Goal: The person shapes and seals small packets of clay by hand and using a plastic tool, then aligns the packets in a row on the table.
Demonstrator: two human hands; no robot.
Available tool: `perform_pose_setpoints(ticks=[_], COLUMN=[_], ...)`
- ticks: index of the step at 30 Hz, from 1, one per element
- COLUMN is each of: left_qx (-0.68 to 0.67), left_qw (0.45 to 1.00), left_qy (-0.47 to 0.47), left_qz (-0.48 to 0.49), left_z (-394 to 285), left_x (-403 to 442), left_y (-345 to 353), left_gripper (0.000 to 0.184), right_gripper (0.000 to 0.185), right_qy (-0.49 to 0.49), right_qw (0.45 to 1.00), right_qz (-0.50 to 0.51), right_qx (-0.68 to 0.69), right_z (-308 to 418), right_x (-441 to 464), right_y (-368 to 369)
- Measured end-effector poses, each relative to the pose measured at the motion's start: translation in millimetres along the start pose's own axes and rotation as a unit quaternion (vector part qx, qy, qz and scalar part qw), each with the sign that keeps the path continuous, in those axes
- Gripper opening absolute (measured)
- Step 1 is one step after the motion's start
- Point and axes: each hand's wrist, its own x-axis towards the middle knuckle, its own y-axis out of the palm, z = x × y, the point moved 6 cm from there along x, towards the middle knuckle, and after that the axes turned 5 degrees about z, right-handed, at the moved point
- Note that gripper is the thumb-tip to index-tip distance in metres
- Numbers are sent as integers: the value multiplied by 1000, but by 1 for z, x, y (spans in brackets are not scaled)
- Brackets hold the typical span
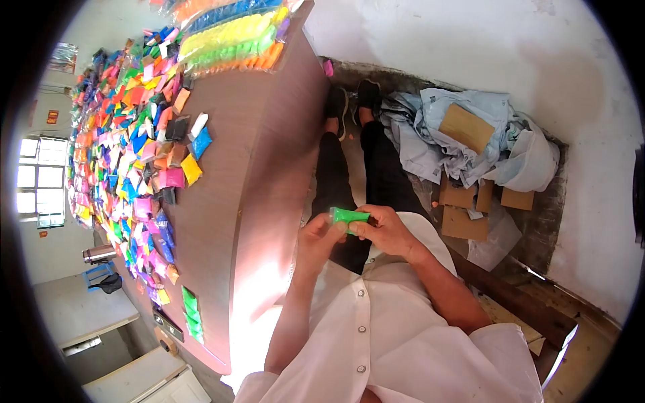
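Note:
A small bright green packet (351,216) with a clear end is held between my two hands over my lap. My left hand (318,238) is closed on its clear end, thumb against the lower edge. At the opposite end, the fingers of my right hand (386,230) pinch the green part. On the table to the left, a strip of green packets (192,314) lies near the edge. Further up the table, a yellow packet (191,170) and a blue packet (200,143) lie at the border of a large pile.
The brown table (222,221) runs along my left, heaped with a pile of coloured packets (134,134). Clear bags of coloured packets (232,40) lie at its far end. Grey-white plastic sacks (463,134) and cardboard pieces (463,224) are on the floor to my right, near the wall.

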Motion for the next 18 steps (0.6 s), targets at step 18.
perform_pose_setpoints(ticks=[18], left_qx=[-4], left_qw=[994], left_qy=[107], left_qz=[-7], left_z=[-34], left_x=[-35], left_y=[6], left_gripper=[11], right_gripper=[20], right_qy=[-61], right_qw=[989], right_qz=[-11], right_qx=[-134], right_z=[34], right_x=[-24], right_y=[19])
